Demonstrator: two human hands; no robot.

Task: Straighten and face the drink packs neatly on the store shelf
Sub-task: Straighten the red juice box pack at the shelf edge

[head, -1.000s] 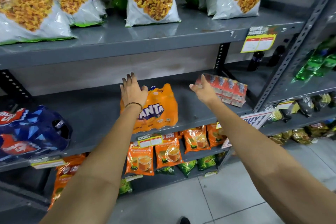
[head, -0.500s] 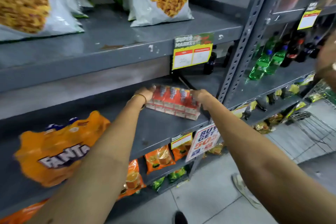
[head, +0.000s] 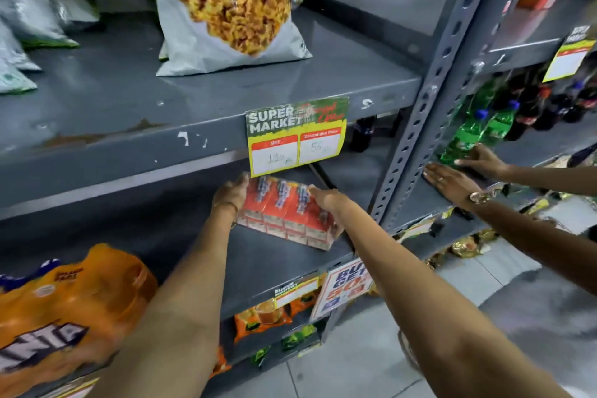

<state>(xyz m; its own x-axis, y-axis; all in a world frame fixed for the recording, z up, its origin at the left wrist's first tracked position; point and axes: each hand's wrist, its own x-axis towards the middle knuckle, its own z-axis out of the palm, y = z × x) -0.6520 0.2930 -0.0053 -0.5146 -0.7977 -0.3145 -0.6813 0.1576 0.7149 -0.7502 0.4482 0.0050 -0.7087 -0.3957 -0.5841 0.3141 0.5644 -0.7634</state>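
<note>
A red shrink-wrapped pack of small juice cartons [head: 284, 213] lies on the grey middle shelf [head: 274, 263] under a yellow price card. My left hand [head: 231, 192] grips its left end and my right hand [head: 326, 199] grips its right end, so the pack is held between them. An orange Fanta multipack [head: 64, 307] lies on the same shelf at the lower left, apart from both hands.
Snack bags [head: 226, 6] stand on the shelf above. A perforated steel upright [head: 429, 119] divides the bays. In the right bay another person's hands [head: 452, 178] reach to green bottles [head: 468, 136]. Orange sachets [head: 261, 317] hang below, beside a promo sign [head: 342, 287].
My left hand left the Fanta multipack and joined my right hand on the juice carton pack. The view swung right, and another person's hands came into the right bay.
</note>
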